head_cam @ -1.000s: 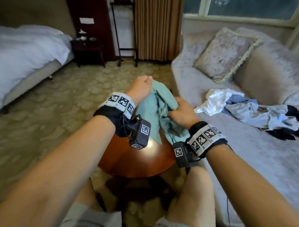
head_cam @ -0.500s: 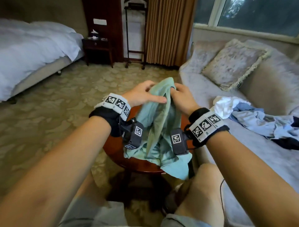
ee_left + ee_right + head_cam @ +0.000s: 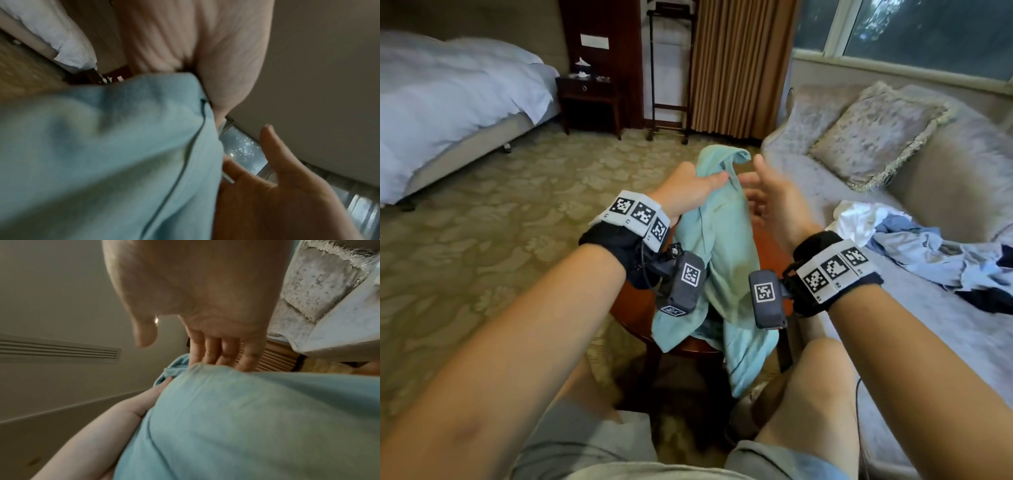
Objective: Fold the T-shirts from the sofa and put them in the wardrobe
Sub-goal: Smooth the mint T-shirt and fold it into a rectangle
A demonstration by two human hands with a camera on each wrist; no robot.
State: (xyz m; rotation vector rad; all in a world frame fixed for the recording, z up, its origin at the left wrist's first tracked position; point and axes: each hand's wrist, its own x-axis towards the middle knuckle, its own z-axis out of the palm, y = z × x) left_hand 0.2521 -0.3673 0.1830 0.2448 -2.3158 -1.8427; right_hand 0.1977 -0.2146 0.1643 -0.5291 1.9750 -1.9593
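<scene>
- Left hand [image 3: 690, 186] grips the light teal cotton T-shirt [image 3: 722, 260] near its top; the shirt hangs bunched over the round brown wooden counter [image 3: 635, 317].
- Right hand [image 3: 768, 202] is open and holds nothing, fingers just beside the cloth.
- Risk: held by one hand only, the shirt may slip or twist.
- Risk: the low hem could drag off the counter onto the patterned carpet [image 3: 517, 212].
- More crumpled shirts [image 3: 914, 240] lie on the grey sofa [image 3: 962, 329], unfolded.

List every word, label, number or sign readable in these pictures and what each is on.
No words or numbers can be read.
Wrist bands and wrist cameras: black-and-white square marker patterns, no letters.
White plate on the dark wood panel: too small and blurred to read.
Light blue T-shirt: no print visible.
</scene>
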